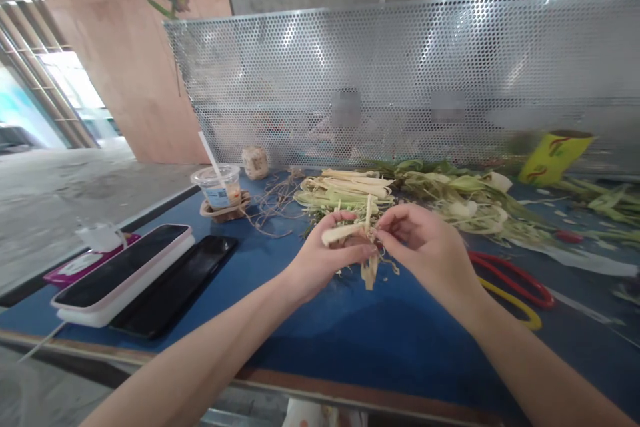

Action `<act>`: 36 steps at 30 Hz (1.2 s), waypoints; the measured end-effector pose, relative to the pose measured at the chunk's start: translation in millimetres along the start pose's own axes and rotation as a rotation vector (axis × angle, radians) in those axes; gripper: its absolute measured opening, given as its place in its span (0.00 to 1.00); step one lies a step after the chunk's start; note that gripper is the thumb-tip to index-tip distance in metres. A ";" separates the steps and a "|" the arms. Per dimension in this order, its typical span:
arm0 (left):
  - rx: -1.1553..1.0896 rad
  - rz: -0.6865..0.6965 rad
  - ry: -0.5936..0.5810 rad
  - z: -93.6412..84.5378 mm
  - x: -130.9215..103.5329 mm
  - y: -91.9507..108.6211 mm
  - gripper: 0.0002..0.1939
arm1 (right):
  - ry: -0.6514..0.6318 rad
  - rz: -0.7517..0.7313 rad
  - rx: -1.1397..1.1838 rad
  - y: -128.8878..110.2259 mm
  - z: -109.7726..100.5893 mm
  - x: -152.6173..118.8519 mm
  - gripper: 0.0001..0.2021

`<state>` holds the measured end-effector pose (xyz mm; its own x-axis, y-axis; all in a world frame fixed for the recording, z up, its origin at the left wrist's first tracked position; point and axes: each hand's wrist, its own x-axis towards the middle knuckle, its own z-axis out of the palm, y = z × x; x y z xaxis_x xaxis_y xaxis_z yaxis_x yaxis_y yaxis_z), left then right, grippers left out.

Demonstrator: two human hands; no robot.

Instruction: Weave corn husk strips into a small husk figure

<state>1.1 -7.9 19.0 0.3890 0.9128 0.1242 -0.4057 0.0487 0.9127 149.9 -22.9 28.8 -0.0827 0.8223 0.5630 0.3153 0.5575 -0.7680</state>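
Note:
My left hand (327,253) is closed around a small cross-shaped bundle of pale corn husk strips (345,232), thumb below and fingers above. One strip sticks out to the left, one points up, and a frayed end (369,273) hangs down. At the bundle's middle, the fingertips of my right hand (425,240) are pinched together on its knotted part; whether they hold a thin string there is too small to tell. Just behind my hands lies a stack of folded pale and green husks (350,188), partly hidden by my left fingers.
Tangled brown twine (283,200) and a plastic cup with a straw (217,185) stand left of the husks. Phones (175,287) lie at the left. Red-handled (520,277) and yellow loops (515,303) sit by my right forearm. A perforated metal screen (400,80) borders the back.

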 end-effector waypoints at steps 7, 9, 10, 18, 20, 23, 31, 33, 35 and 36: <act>0.020 -0.050 -0.018 -1.5 0.4 1.5 0.22 | 0.010 0.013 -0.018 -2.5 -8.8 2.4 0.02; 0.025 -0.053 -0.034 -3.7 0.3 3.3 0.23 | 0.007 0.011 -0.028 -3.0 -13.9 4.7 0.03; 0.029 -0.044 -0.042 -4.8 0.3 3.8 0.22 | -0.005 0.018 -0.027 -3.3 -16.4 6.0 0.03; 0.237 0.172 0.016 -10.0 2.7 4.9 0.23 | -0.537 0.438 0.106 11.4 -16.0 5.7 0.24; 0.342 0.194 -0.024 -10.7 2.7 5.7 0.21 | -0.465 0.401 0.127 16.9 -10.1 4.8 0.23; 0.559 0.251 -0.077 -11.2 2.0 5.6 0.10 | -0.310 0.279 0.134 19.5 -5.4 6.0 0.19; 0.791 0.388 0.101 -9.1 -3.9 1.3 0.06 | -0.157 0.290 0.368 22.9 3.1 4.8 0.11; 0.848 0.429 0.152 -9.7 -4.8 1.9 0.06 | -0.110 0.309 0.458 24.4 7.6 2.7 0.09; 0.937 0.512 0.186 -11.2 -4.8 2.7 0.07 | -0.060 0.331 0.545 23.8 11.4 1.0 0.07; 0.999 0.569 0.201 -12.1 -4.5 3.0 0.07 | -0.041 0.343 0.589 23.0 13.0 0.4 0.07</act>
<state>-11.9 -7.0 16.5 0.1866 0.7524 0.6318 0.3872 -0.6473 0.6565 144.9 -8.3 7.4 -0.1091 0.9607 0.2551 -0.2364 0.2242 -0.9454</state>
